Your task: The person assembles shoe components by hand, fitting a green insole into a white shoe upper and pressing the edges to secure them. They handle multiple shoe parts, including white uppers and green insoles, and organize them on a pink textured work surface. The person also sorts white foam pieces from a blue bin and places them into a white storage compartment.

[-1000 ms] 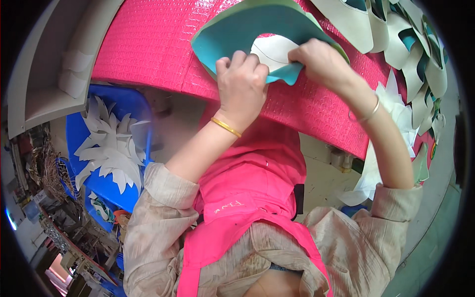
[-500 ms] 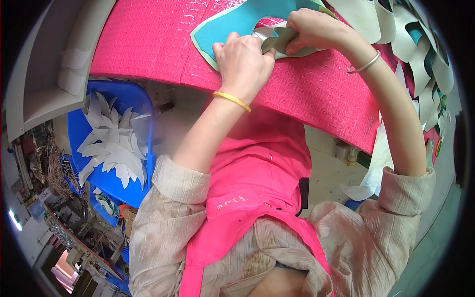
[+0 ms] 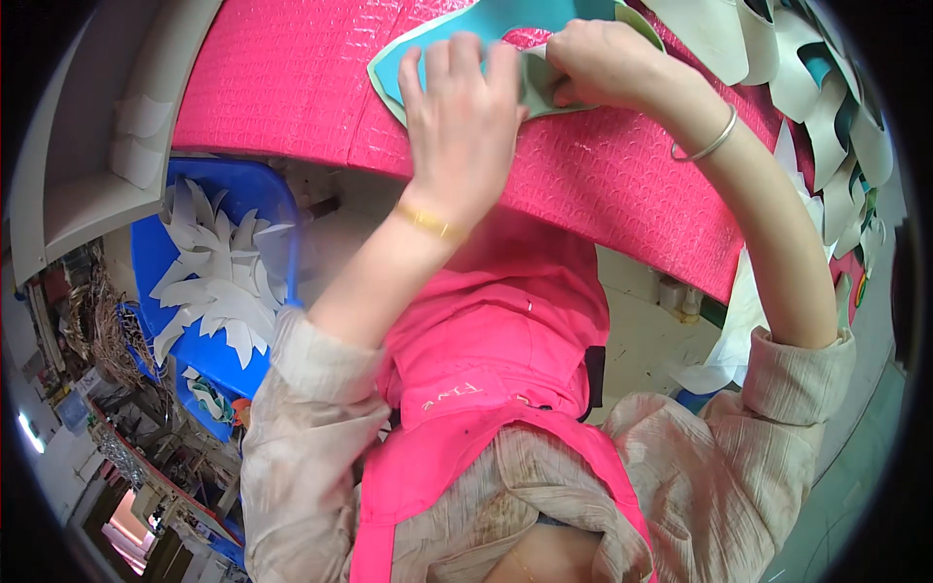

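Note:
A curved shoe upper [image 3: 447, 41], teal with a pale green edge, lies on the pink-covered table at the top of the view. My right hand [image 3: 607, 63] is closed on its inner side, where a grey-green flap [image 3: 537, 83] is folded up; the fingertips are partly hidden. My left hand [image 3: 461, 136] is over the near left part of the upper, its fingers stretched out, apart and blurred by motion. Whether those fingertips touch the teal surface cannot be made out.
Pink quilted-looking sheeting covers the table [image 3: 282, 87]. Several pale, teal-lined uppers [image 3: 816, 107] overlap at the right. A blue bin [image 3: 277, 185] below the table at left holds white cut pieces [image 3: 219, 282]. A grey shelf unit [image 3: 83, 126] stands at the far left.
My left hand has let go of the flap, drawn back toward me and spread its fingers. My right hand has shifted slightly left, still gripping. The upper has moved slightly left.

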Available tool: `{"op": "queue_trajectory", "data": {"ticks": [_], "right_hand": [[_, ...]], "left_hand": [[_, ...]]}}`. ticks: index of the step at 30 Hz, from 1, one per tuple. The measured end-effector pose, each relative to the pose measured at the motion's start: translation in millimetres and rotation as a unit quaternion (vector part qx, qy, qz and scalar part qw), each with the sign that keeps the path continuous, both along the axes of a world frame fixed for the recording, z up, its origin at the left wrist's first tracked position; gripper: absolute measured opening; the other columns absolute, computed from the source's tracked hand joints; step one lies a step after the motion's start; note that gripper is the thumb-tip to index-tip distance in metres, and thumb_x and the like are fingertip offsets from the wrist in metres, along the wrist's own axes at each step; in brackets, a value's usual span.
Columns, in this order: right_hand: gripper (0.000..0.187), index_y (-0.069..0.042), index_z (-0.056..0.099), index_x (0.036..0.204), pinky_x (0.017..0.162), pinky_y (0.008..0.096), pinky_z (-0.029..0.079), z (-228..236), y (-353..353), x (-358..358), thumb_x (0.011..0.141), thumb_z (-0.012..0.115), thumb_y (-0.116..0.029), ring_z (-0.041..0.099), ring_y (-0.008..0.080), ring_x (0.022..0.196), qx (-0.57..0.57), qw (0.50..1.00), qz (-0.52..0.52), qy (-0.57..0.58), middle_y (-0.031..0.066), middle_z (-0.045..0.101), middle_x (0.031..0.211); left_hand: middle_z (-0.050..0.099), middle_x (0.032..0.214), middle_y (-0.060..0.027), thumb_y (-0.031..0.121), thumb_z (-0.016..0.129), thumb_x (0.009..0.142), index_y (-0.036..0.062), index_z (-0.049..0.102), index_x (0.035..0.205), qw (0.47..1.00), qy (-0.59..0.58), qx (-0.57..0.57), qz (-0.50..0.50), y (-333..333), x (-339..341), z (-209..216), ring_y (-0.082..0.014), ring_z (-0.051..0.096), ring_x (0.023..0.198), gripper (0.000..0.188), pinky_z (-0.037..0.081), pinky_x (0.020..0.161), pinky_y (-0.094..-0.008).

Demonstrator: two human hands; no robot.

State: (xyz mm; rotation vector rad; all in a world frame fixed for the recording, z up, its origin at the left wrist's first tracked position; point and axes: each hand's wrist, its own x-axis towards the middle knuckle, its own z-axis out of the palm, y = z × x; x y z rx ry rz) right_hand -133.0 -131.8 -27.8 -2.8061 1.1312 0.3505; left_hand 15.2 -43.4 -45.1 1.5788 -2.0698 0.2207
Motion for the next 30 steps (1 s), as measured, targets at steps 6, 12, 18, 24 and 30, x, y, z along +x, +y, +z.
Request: {"op": "queue_trajectory", "data": {"ticks": [6, 12, 18, 24, 30], "right_hand": [[0.023, 0.001, 0.064, 0.07, 0.059, 0.0396, 0.051, 3, 3, 4, 0.065, 0.07, -0.02, 0.061, 0.031, 0.062, -0.005, 1.0, -0.006, 0.03, 0.0177, 0.061, 0.065], [0.024, 0.002, 0.063, 0.076, 0.065, 0.0392, 0.05, 2, -9, -2, 0.066, 0.07, -0.019, 0.061, 0.0333, 0.068, 0.08, 0.997, 0.016, 0.012, 0.0196, 0.061, 0.071], [0.024, 0.001, 0.062, 0.091, 0.065, 0.0346, 0.049, 28, -21, 9, 0.07, 0.061, -0.011, 0.062, 0.0274, 0.072, 0.147, 0.978, 0.055, 0.14, 0.016, 0.064, 0.078], [0.018, 0.0, 0.064, 0.081, 0.066, 0.0375, 0.048, 26, -27, 0, 0.072, 0.057, -0.014, 0.062, 0.0319, 0.073, 0.155, 0.977, 0.047, 0.137, 0.0178, 0.063, 0.077], [0.02, -0.001, 0.065, 0.08, 0.064, 0.038, 0.049, 16, -27, -3, 0.071, 0.06, -0.018, 0.062, 0.0321, 0.072, 0.117, 0.977, 0.079, 0.157, 0.0178, 0.063, 0.075]], "left_hand": [[0.053, 0.108, -0.014, 0.011, 0.061, 0.074, -0.0019, 0.054, 0.107, 0.989, 0.077, 0.051, -0.115, 32, -16, -33, -0.027, 0.051, 0.101, 0.037, 0.042, 0.088, -0.0364], [0.052, 0.107, -0.0106, 0.014, 0.062, 0.073, -0.0007, 0.055, 0.107, 0.985, 0.039, 0.101, -0.137, 26, -12, -29, -0.0261, 0.05, 0.095, 0.038, 0.043, 0.086, -0.0351], [0.052, 0.109, -0.0091, 0.017, 0.062, 0.075, 0.0029, 0.056, 0.11, 0.989, 0.032, 0.041, -0.137, 25, -24, -37, -0.0248, 0.05, 0.095, 0.038, 0.043, 0.085, -0.0341], [0.052, 0.111, -0.0083, 0.019, 0.062, 0.076, 0.0041, 0.056, 0.11, 0.987, 0.044, 0.059, -0.145, 22, -18, -39, -0.0242, 0.05, 0.096, 0.038, 0.043, 0.084, -0.033], [0.052, 0.107, -0.007, 0.021, 0.062, 0.075, 0.0051, 0.057, 0.108, 0.99, 0.01, 0.044, -0.134, 16, -30, -36, -0.023, 0.049, 0.092, 0.037, 0.043, 0.082, -0.0344]]}}
